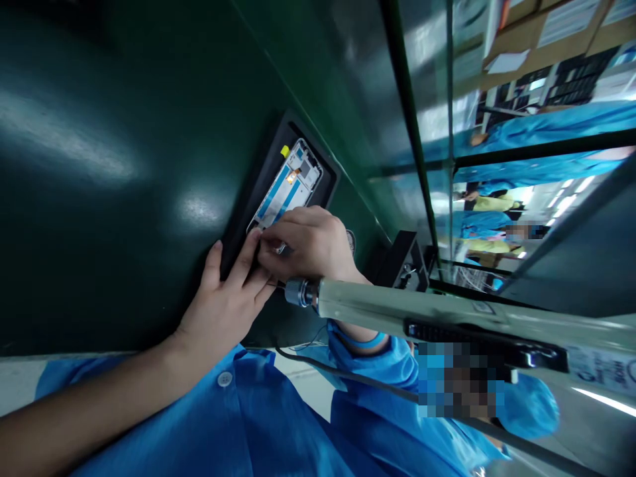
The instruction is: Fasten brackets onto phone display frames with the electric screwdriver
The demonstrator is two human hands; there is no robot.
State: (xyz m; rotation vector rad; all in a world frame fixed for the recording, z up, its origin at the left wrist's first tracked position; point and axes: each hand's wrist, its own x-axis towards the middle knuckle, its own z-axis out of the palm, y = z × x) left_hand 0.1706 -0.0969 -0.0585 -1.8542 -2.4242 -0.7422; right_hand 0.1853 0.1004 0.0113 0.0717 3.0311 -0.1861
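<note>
A phone frame [293, 189] with blue strips, an orange flex piece and a yellow tab [285, 151] lies in a black holder [328, 189] on the green bench. My left hand [226, 305] rests at the near end of the holder, fingers stretched out and spread, a fingertip at the frame's lower edge. Over that same end, my right hand [313, 245] is closed in a pinch, its fingertips beside the left fingers. What it pinches is hidden. An electric screwdriver [368, 305] hangs across my right wrist, its tip close to my left fingers.
A black box [410, 262] with small metallic bits stands to the right. A round item [350, 242] shows partly behind my right hand. A dark cable [348, 377] runs below the screwdriver. Metal rails [412, 119] edge the bench; people in blue clothing [556, 126] are beyond.
</note>
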